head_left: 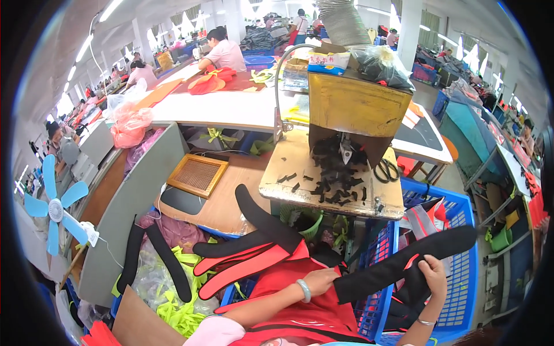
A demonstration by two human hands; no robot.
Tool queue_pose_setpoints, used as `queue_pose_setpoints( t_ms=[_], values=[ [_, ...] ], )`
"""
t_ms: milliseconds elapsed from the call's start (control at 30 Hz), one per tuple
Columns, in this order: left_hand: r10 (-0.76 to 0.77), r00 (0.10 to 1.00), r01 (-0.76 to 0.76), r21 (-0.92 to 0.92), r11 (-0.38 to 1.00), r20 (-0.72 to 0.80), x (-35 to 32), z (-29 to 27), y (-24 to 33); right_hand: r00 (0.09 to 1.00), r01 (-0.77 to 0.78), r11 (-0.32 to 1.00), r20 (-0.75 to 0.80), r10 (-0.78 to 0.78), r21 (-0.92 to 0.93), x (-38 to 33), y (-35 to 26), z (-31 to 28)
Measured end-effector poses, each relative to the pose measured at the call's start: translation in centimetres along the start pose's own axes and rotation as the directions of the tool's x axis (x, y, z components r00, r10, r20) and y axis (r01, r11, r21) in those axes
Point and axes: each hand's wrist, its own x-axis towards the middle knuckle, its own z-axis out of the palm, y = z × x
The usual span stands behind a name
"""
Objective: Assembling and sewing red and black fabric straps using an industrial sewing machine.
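Observation:
A long black padded fabric strip (398,270) is stretched between my hands, tilted up to the right. My left hand (322,284), with a pale bangle on its wrist, is closed on the strip's left end. Fingers of my right hand (433,275) pinch its lower edge near a small red patch; dark fabric hangs below that hand. Red fabric (288,288) covers my lap under the left forearm. Left of it fan out more strips, black (254,216) and red-faced (245,270).
Ahead, a yellow box-shaped machine (358,104) stands on a board strewn with black scraps (340,184), scissors (386,170) beside it. A blue basket (461,254) with fabric pieces stands right. Left are a blue fan (55,210), grey partition (135,202) and yellow-green strips (179,314). Other people sit farther back.

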Motion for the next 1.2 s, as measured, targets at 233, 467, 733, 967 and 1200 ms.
queue_pose_setpoints(
  t_ms=[233, 467, 733, 967, 1200],
  values=[
    [-0.110, 0.984, 0.112, -0.006, 0.994, 0.143, -0.2, -4.8, 1.6, 0.933, 0.288, 0.899, 0.307, -0.187, -0.330, 0.4, -2.3, 10.6],
    [0.032, 0.994, -0.024, -0.081, 0.996, 0.100, -1.6, -10.2, 0.9, 0.707, 0.251, 0.968, 0.682, -0.186, 0.003, 3.1, -0.9, 17.4],
    [0.259, 0.948, -0.250, 0.070, 0.966, -0.184, -2.0, -5.1, 1.8, 0.808, 0.206, 0.955, 0.588, -0.043, -0.213, 5.3, -1.8, 14.0],
    [-0.379, 0.830, 0.548, -0.727, 0.415, 0.409, -0.1, -2.9, -3.3, 0.895, 0.393, 0.826, 0.375, -0.242, -0.405, 0.8, -4.0, 16.4],
    [-0.227, 0.911, 0.397, -0.882, 0.254, 0.345, -1.1, -6.6, -2.9, 0.722, 0.687, 0.627, 0.439, -0.535, -0.368, 1.4, 2.4, 20.8]
  ],
)
